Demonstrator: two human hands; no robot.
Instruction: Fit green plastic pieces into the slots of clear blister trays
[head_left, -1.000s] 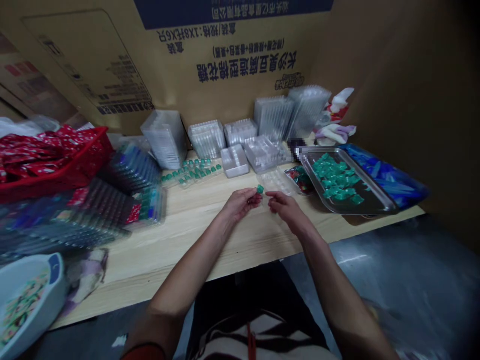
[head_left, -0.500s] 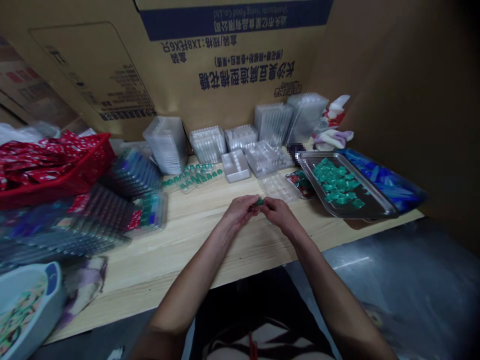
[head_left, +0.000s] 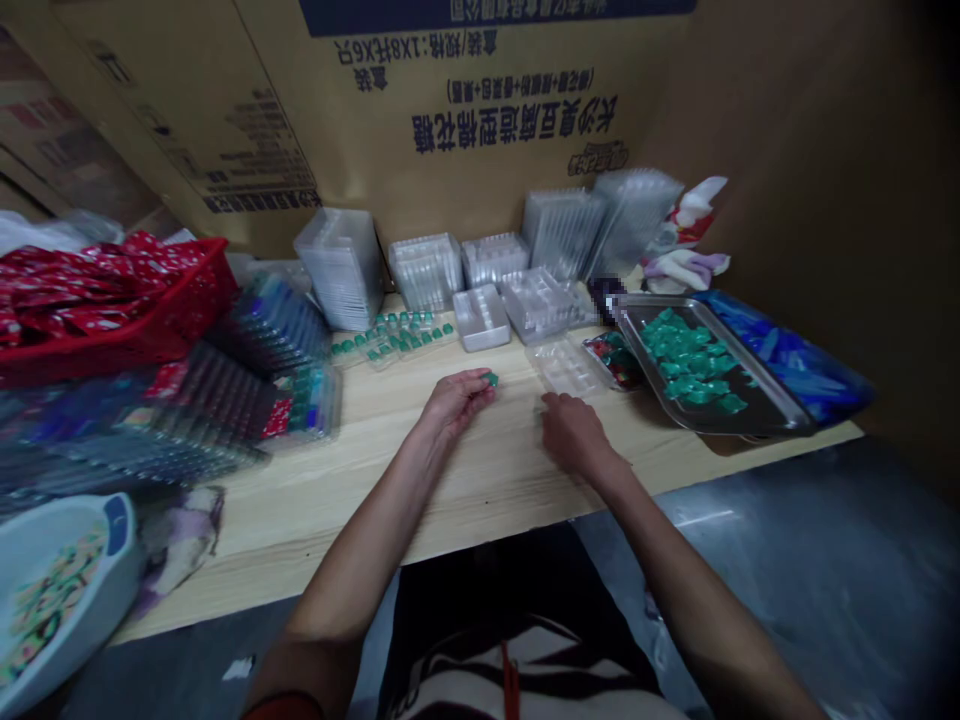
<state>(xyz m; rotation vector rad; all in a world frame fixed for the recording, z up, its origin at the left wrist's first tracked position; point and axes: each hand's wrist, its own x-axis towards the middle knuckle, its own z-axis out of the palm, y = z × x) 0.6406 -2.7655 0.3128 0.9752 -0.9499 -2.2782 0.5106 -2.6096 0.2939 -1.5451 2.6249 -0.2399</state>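
Note:
My left hand (head_left: 455, 402) pinches a small green piece (head_left: 490, 379) between thumb and fingertips, just above the wooden table (head_left: 420, 500). A short way to its right, my right hand (head_left: 574, 432) is closed with its fingers curled; whether anything is in them I cannot make out. Beyond the right hand lies a clear plastic tray (head_left: 564, 366) with moulded pockets. Similar green pieces (head_left: 411, 330) sit in clear trays past the left hand. On the right, a metal tray (head_left: 780, 405) holds a heap of glossy green pieces (head_left: 690, 355).
Stacks of clear plastic trays (head_left: 341, 268) line the back against a large cardboard box (head_left: 360, 150). At left stand a red basket (head_left: 150, 335) of red packets, filled clear packs (head_left: 187, 430) and a pale tub (head_left: 124, 570). A blue bag (head_left: 795, 350) lies beside the metal tray.
My hands, together at the green piece before, have come apart. The left keeps the piece; the right has moved away to the right. The view has shifted slightly.

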